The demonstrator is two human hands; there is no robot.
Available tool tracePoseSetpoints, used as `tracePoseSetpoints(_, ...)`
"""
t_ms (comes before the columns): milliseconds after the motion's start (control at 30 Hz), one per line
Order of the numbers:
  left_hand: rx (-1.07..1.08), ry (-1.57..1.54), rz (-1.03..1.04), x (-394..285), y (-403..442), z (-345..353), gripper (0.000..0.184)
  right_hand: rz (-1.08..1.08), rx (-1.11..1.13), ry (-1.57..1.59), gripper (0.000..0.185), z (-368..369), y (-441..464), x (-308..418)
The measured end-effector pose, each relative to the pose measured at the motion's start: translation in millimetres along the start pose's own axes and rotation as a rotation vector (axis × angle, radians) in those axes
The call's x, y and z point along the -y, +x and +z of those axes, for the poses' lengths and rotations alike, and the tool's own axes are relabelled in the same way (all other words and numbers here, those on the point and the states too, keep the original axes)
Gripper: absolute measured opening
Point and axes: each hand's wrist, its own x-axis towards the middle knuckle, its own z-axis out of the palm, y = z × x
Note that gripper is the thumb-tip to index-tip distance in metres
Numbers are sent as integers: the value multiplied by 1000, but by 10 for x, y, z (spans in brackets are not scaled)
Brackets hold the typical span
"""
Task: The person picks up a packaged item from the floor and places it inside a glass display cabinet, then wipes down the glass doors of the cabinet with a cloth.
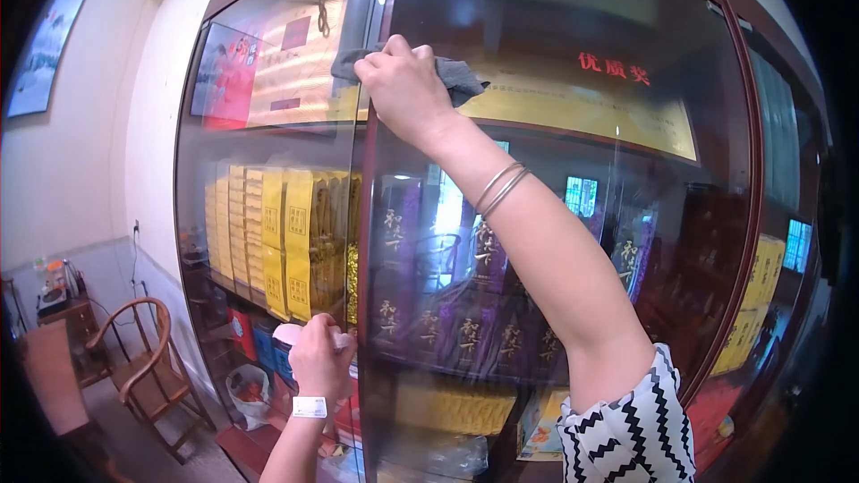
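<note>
My right hand [404,89] is closed on a dark grey cloth [461,79], raised high against the glass door's frame edge [383,27] of a tall wooden cabinet. Part of the cloth sticks out on both sides of the fingers. Lower down, my left hand [318,360] grips a pale pink cloth [288,334] near the same door edge. Its fingers are wrapped round the cloth, and some of it is hidden. Behind the glass, yellow packages [295,233] stand on a shelf close above the left hand.
Dark boxes with purple sides [470,331] fill the shelves behind the right pane. A gold box [295,58] stands on the upper left shelf. To the left are a wooden armchair [157,376], a desk [54,376] and a white bag [249,394] by the cabinet's foot.
</note>
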Motion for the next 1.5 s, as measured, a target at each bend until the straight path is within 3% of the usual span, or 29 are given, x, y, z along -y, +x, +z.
tracePoseSetpoints(133, 73, 180, 82, -119, 34, -75, 31, 7, -106, 22, 13, 55, -26, -3)
tracePoseSetpoints(633, 66, 227, 109, -134, 29, -134, 20, 42, -212, 53, 9, 103, -25, -39)
tracePoseSetpoints(833, 57, 183, 146, -62, 17, -252, 14, 239, -393, 496, 12, -26, 107, -67)
tracePoseSetpoints(867, 94, 180, 124, -60, 15, -284, 18, 315, -472, 572, 16, -61, 135, -66)
tracePoseSetpoints(967, 175, 177, 85, -63, 1, -355, 27, 735, -367, 853, 15, -278, 301, 5)
tracePoseSetpoints(1100, 186, 137, 130, -19, -7, -422, 25, 968, -337, 1201, 21, 362, 507, 316)
tracePoseSetpoints(1133, 198, 111, 136, -12, -5, -457, 24, 955, -419, 1240, 25, 403, 557, 482)
tracePoseSetpoints(1233, 196, 69, 156, 33, 1, -459, 19, 1009, -244, 1972, 35, 188, 666, 286)
tracePoseSetpoints(1267, 190, 65, 156, 34, 5, -465, 19, 1002, -216, 2045, 34, 230, 779, 165)
tracePoseSetpoints(1433, 125, 110, 267, 106, 59, -482, 22, 929, -288, 1817, 37, 442, 1320, -269)
tracePoseSetpoints(1500, 122, 71, 242, 139, 31, -436, 20, 894, -265, 1628, 43, 793, 1545, -810)
